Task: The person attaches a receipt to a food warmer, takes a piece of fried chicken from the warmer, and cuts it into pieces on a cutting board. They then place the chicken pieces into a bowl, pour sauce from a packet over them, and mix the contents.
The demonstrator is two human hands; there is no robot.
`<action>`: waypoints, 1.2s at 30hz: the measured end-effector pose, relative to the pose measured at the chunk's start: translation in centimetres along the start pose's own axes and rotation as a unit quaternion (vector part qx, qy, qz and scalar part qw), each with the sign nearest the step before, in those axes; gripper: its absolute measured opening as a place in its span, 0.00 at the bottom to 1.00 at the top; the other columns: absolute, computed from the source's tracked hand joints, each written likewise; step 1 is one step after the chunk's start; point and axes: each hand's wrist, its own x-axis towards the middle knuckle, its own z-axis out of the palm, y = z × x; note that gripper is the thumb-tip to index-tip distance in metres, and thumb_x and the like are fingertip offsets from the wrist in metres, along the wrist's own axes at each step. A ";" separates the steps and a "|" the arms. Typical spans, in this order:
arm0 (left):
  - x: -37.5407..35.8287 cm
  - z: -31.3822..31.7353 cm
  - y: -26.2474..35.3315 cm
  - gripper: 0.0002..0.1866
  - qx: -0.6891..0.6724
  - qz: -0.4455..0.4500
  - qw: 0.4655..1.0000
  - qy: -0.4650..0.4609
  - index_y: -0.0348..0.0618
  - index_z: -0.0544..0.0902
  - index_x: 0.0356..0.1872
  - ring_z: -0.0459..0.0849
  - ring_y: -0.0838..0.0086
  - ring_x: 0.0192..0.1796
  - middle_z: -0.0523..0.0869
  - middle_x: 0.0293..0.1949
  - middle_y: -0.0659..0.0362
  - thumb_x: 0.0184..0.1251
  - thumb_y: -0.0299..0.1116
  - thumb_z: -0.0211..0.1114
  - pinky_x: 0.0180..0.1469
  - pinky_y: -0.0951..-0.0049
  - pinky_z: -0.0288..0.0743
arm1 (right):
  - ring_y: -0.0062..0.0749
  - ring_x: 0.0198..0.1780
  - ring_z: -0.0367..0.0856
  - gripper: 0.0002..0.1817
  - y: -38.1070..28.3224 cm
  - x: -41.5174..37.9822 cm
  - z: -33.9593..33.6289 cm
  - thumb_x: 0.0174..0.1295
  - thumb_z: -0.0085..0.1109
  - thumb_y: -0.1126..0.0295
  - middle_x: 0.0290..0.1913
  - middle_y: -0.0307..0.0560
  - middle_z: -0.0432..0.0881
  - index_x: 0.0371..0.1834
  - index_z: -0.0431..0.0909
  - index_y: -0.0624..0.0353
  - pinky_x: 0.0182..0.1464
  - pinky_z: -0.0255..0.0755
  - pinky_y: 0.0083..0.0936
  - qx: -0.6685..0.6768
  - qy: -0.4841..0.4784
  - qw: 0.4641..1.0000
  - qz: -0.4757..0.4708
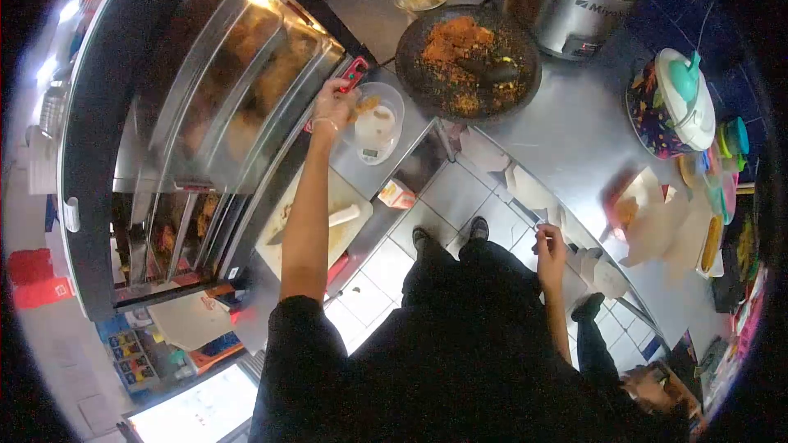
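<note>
My left hand [332,105] is closed on a red object [354,74] whose kind I cannot make out. It reaches beside the glass food cabinet, at the edge of a clear round bowl [391,105]. A golden-brown piece of food [366,104] shows by the fingers, over the bowl. A small grey digital display [370,153] shows at the bowl's near side. Under my left forearm, a knife with a white handle [344,215] lies on a cutting board [356,236]. My right hand [552,248] is curled near the counter edge; what it holds, if anything, is too small to name.
The lit glass cabinet [222,82] holds fried food at left. A dark pan [525,74] of reddish-brown crumbs, a steel cooker [566,0] and a floral pot [652,119] stand on the counter. A red-white carton [397,194] sits near its edge. Another person [644,385] is at lower right.
</note>
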 end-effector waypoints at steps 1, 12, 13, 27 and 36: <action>-0.4 0.2 0.2 0.18 -0.088 -0.015 0.996 0.013 0.49 0.77 0.51 0.80 0.78 0.35 0.82 0.33 0.60 0.63 0.30 0.73 0.32 0.70 0.78 | 0.19 0.30 0.74 0.11 -0.1 0.2 -0.1 0.74 0.57 0.64 0.33 0.37 0.79 0.50 0.79 0.58 0.34 0.71 0.20 -0.006 -0.005 1.000 0.004; -1.4 1.2 -0.8 0.24 -0.267 -0.088 0.959 0.038 0.48 0.68 0.58 0.82 0.69 0.42 0.80 0.43 0.57 0.61 0.16 0.54 0.42 0.65 0.86 | 0.20 0.30 0.74 0.10 1.5 0.5 -2.2 0.75 0.56 0.65 0.34 0.38 0.78 0.51 0.79 0.59 0.34 0.71 0.21 0.020 -0.012 1.000 0.011; -1.7 1.2 -0.5 0.24 -0.267 -0.085 0.959 0.042 0.48 0.68 0.58 0.82 0.69 0.42 0.80 0.43 0.57 0.61 0.16 0.54 0.42 0.65 0.86 | 0.20 0.30 0.74 0.10 1.5 0.6 -2.4 0.75 0.56 0.66 0.35 0.38 0.79 0.51 0.79 0.59 0.34 0.72 0.21 0.021 -0.011 1.000 0.011; -2.7 -1.4 0.2 0.16 -0.267 -0.033 0.962 0.054 0.50 0.73 0.51 0.86 0.68 0.40 0.82 0.45 0.55 0.65 0.23 0.65 0.36 0.67 0.83 | 0.20 0.30 0.76 0.10 2.2 3.0 -2.7 0.74 0.56 0.67 0.37 0.40 0.79 0.52 0.77 0.60 0.33 0.72 0.19 0.026 -0.077 0.997 -0.015; -4.4 -0.6 -3.0 0.18 -0.318 0.015 0.946 0.065 0.40 0.74 0.53 0.87 0.72 0.40 0.86 0.44 0.54 0.67 0.28 0.71 0.44 0.66 0.86 | 0.21 0.31 0.78 0.10 1.6 5.0 -2.2 0.76 0.53 0.66 0.40 0.42 0.79 0.52 0.76 0.60 0.33 0.73 0.19 0.013 -0.136 0.990 -0.027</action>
